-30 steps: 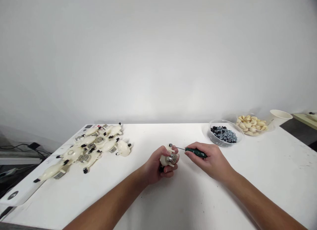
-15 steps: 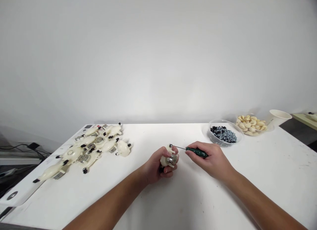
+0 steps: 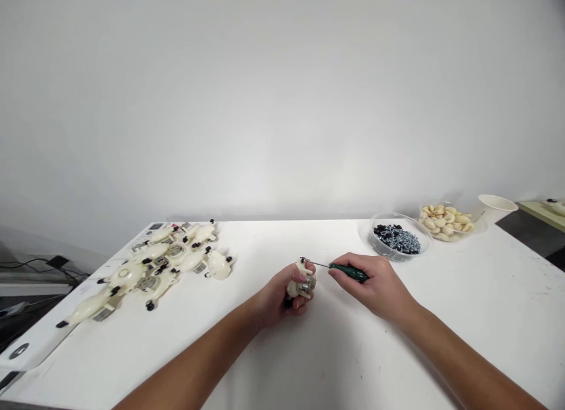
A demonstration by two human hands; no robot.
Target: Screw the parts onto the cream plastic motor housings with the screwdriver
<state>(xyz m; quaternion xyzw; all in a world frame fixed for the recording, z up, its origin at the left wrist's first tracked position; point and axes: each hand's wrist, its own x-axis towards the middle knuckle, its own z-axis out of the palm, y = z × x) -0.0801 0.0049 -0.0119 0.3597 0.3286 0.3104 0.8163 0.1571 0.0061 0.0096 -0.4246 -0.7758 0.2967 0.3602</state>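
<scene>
Holding a cream plastic part (image 3: 296,289) in the left hand (image 3: 278,298): grip closed round it, small metal motor (image 3: 308,285) showing at the right end. Right hand (image 3: 375,286) has its grip pinched on a green-handled screwdriver (image 3: 348,272), shaft pointing left, tip at a black knob (image 3: 302,259) on top of the part; contact too small to tell. Part sits in the fist over the white desk (image 3: 463,322). Left of the part: heap of similar cream plastic parts (image 3: 163,264). Right of the part, farther back: clear bowl of black bits and screws (image 3: 397,240), then bowl of pale curved pieces (image 3: 445,223), then paper cup (image 3: 497,210).
</scene>
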